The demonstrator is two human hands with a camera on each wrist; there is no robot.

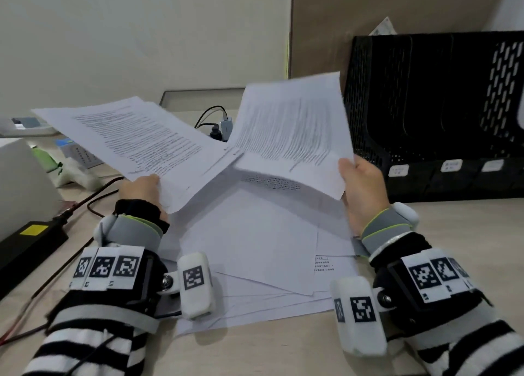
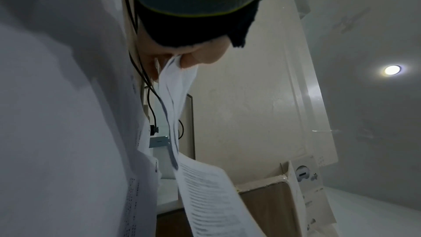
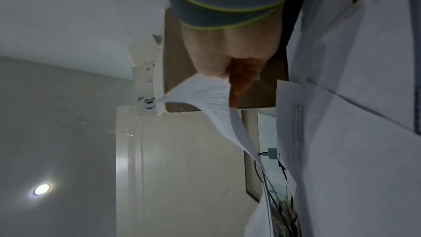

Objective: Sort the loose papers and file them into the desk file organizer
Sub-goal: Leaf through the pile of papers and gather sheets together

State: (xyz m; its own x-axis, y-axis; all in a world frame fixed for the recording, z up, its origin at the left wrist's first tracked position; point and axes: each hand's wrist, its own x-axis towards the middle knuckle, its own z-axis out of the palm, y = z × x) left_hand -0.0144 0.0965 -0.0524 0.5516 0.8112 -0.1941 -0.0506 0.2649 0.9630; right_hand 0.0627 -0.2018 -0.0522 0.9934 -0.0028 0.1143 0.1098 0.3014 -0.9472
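From the head view, our left hand grips a sheaf of printed pages at nine o'clock, while our right hand pinches a single sheet at two o'clock; the loose pile lies on the counter at six, the black file organizer at three. In the left wrist view, our fingers are clamped on the sheaf's edge. In the right wrist view, thumb and fingers nip the sheet's corner. That light corner hold could let the bowed sheet slip or crumple on the way to a slot.
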